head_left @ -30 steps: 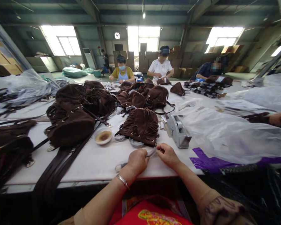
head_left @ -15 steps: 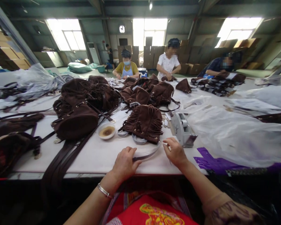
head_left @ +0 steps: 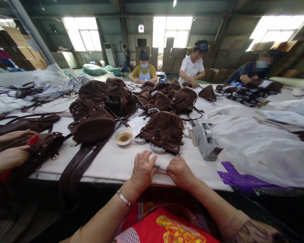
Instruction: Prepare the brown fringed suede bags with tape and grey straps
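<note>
Near the table's front edge, my left hand (head_left: 143, 170) and my right hand (head_left: 181, 172) are a short way apart, with a thin dark strap (head_left: 161, 169) running between them. The strap has a pale, shiny film on it. My left fingers and thumb are closed on one end, and my right fingers pinch the other; most of the strap is hidden by the hands. Just beyond them lies a dark brown fringed bag (head_left: 164, 130) with metal eyelets. A loop wrapped in pale film (head_left: 157, 148) shows at the bag's near edge.
A tape dispenser (head_left: 206, 141) stands to the right, before plastic sheeting (head_left: 263, 145) and purple tape (head_left: 243, 177). Left are a small bowl (head_left: 123, 137) with brownish contents and piled brown bags (head_left: 96, 121). A co-worker's hands (head_left: 12, 155) hold a red tool at far left.
My right hand has come down and left, closer to my left hand, and the strap between them shows shorter. The view has turned left, bringing the co-worker's hands into sight.
</note>
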`<state>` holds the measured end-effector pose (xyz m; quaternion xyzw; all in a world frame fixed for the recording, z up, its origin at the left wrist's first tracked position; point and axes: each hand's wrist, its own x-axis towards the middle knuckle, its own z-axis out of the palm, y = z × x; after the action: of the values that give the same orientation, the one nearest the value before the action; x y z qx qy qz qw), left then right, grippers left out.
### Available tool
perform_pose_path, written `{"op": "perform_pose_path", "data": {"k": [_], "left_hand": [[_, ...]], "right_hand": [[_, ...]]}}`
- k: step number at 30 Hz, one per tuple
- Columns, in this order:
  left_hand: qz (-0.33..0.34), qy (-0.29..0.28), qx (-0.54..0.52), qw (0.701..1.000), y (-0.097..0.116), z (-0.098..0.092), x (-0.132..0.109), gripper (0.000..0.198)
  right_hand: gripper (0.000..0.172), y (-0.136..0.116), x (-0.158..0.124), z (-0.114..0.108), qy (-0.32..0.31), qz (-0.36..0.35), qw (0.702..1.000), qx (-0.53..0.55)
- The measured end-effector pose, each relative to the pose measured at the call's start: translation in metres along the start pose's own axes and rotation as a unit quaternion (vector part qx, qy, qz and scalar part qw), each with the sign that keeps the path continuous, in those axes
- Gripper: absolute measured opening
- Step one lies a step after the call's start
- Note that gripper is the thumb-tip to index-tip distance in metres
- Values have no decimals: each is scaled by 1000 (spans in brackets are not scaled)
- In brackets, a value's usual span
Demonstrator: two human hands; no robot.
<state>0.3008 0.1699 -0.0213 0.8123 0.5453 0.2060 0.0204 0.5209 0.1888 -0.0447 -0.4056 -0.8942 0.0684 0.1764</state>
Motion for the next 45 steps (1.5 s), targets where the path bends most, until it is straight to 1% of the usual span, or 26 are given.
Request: {"op": "perform_pose_path", "data": {"k": [1,2,3,5,6,8,11,13,16,17,19,20,21,22,23,25,26,28,29,32,35,37,39,40,42,45], "left_hand": [[-26,18,-4,999,2,0,-6,32],[-51,19,-11,998,3,-1,-13,29],[-75,3,-21,997,5,0,-19,30],[-116,-58,-34,991,7,1,-25,42],[-135,-90,-31,986,8,2,-25,48],[-170,-133,-9,976,11,5,-15,58],[-203,-168,28,964,17,9,13,68],[-208,-188,40,959,22,12,30,62],[-193,-206,39,959,30,19,41,38],[-181,-205,35,961,33,22,40,32],[-152,-195,29,968,38,27,36,28],[-135,-189,28,972,40,29,34,27],[-116,-184,28,976,42,29,32,26],[-98,-181,29,978,43,30,31,26],[-80,-180,32,980,44,30,30,26],[-58,-181,38,981,43,28,29,26],[-57,-181,38,981,42,28,28,27],[-78,-172,28,982,38,27,25,29],[-96,-167,16,981,35,27,23,30],[-148,-159,-39,975,26,29,17,32],[-175,-144,-68,972,21,34,18,23],[-181,-120,-69,974,18,37,22,19],[-187,-83,-80,976,15,40,26,14],[-191,-64,-88,976,14,41,27,15],[-191,-32,-101,976,12,43,26,18],[-153,8,-100,983,12,47,20,9]], "right_hand": [[14,1,-2,-1,9,7,1000,1],[14,2,-5,0,20,12,1000,4],[15,2,-6,0,32,15,999,6],[17,2,-9,3,54,13,998,7],[18,1,-9,5,63,8,998,4],[18,0,-9,8,69,-13,998,-2],[19,1,-8,11,63,-55,996,-13],[20,2,-8,11,59,-76,995,-16],[20,8,-10,6,42,-95,994,22],[18,10,-10,3,41,-93,993,53],[13,16,-9,-4,61,-74,988,119],[17,18,-7,-8,75,-62,986,138],[25,21,-3,-12,83,-53,985,141],[32,23,0,-14,82,-49,988,124],[33,25,5,-16,66,-53,992,91],[21,27,14,-18,6,-59,998,2],[16,26,18,-18,-24,-57,997,-41],[17,24,24,-17,-71,-42,992,-96],[17,22,26,-16,-84,-28,990,-109],[16,13,30,-14,-91,28,988,-119],[21,5,33,-13,-99,75,984,-126],[25,2,34,-14,-116,78,984,-114],[24,2,33,-16,-134,59,986,-85],[23,3,32,-16,-139,48,987,-69],[21,6,28,-17,-137,36,989,-39],[16,11,23,-14,-113,50,992,-3]]}}
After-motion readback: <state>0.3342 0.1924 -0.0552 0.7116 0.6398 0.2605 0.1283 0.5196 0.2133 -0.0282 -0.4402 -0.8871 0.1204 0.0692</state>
